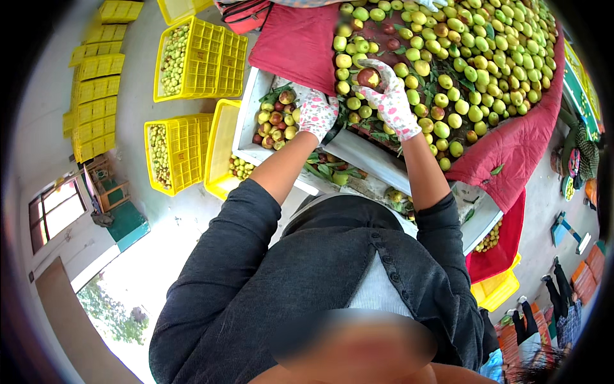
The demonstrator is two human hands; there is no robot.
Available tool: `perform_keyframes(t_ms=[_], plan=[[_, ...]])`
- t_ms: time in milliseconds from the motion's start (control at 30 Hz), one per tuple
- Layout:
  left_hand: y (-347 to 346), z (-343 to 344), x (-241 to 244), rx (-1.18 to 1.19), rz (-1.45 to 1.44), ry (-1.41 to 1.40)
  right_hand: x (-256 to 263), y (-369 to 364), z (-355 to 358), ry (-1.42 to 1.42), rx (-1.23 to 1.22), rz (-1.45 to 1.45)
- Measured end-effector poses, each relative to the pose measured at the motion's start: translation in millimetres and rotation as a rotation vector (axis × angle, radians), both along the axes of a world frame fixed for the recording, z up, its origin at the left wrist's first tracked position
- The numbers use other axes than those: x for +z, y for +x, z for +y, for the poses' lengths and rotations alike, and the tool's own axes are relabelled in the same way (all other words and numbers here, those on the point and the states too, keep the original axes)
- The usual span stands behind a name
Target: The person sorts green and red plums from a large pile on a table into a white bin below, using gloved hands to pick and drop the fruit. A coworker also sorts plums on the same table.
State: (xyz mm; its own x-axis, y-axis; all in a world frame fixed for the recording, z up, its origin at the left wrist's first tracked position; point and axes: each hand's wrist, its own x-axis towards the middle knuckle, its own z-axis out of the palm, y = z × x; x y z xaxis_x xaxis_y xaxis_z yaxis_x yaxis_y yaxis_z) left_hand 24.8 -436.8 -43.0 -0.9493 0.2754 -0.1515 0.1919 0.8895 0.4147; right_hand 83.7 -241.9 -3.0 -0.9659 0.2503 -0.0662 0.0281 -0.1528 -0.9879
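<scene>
My right hand (391,103), in a white glove with pink flowers, has its thumb and fingers around a reddish-brown jujube (368,78) over the sorting table. Under and beyond it spreads a heap of green and yellow jujubes (479,53) with loose leaves. My left hand (318,114), gloved alike, is at the edge of a red cloth (300,45). Its fingers point down and are partly hidden, so what they hold does not show. Just left of it, a white tray compartment (245,115) contains redder jujubes (278,120) and several leaves.
Yellow crates (204,57) of jujubes stand on the floor at left, with stacked crates (96,101) behind. A lower trough (357,185) by my waist has leaves and fruit. A red bin (499,257) is at right. Another person's gloved hand (431,4) shows at the top.
</scene>
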Motion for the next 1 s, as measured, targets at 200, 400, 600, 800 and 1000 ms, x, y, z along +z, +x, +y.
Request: perform_keyframes(t_ms=[200,400,600,800,1000], plan=[[-4.4,2.3,-1.5,-0.055,0.031,0.011,36.4,53.8,13.0,-0.785,0.064,0.103],[-11.1,5.5,7.2,-0.022,0.084,-0.019,16.7,106.9,27.6,-0.031,-0.218,-0.154],[27.8,9.0,6.3,-0.117,0.426,0.409,-32.5,128.2,66.5,0.823,-0.297,-0.088],[28.8,147.0,24.5,-0.744,0.39,0.209,-34.5,134.6,121.7,1.08,-0.455,-0.115],[-6.0,220.4,5.8,-0.769,0.476,-0.23,-8.0,102.3,175.1,1.155,-0.494,-0.146]])
